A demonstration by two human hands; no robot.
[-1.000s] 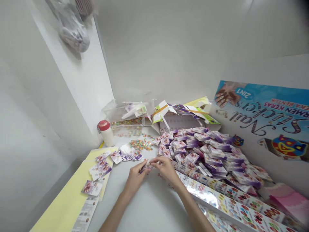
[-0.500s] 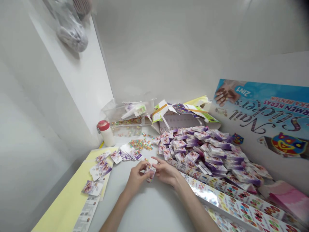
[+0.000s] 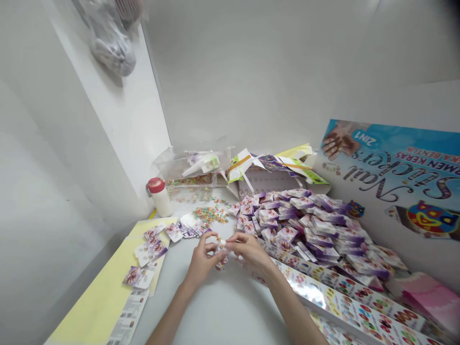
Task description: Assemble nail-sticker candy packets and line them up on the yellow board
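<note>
My left hand (image 3: pixel 201 261) is closed around a small printed carton (image 3: pixel 222 260), white with pink and purple, held just above the table. Thumb and fingers of my right hand (image 3: pixel 248 248) are pinched together at the carton's upper end, where a white part shows. What lies between the right fingertips is too small to make out. Beyond the hands is a scatter of small colourful pieces (image 3: pixel 210 214). Left of it lie a fan of flat printed cartons (image 3: pixel 192 225) and several separate ones (image 3: pixel 154 249).
A heap of closed small boxes (image 3: pixel 287 220) rises at the right, with long printed strips (image 3: pixel 341 297) in front. Behind stand a clear plastic tray (image 3: pixel 194 167), an opened carton (image 3: pixel 269 179) and a red-capped bottle (image 3: pixel 160 197). A nail-stickers box (image 3: pixel 395 177) leans at right.
My right hand's fingers have moved from the carton's side to a pinch at its upper end. The left hand keeps its hold, and the carton has turned slightly.
</note>
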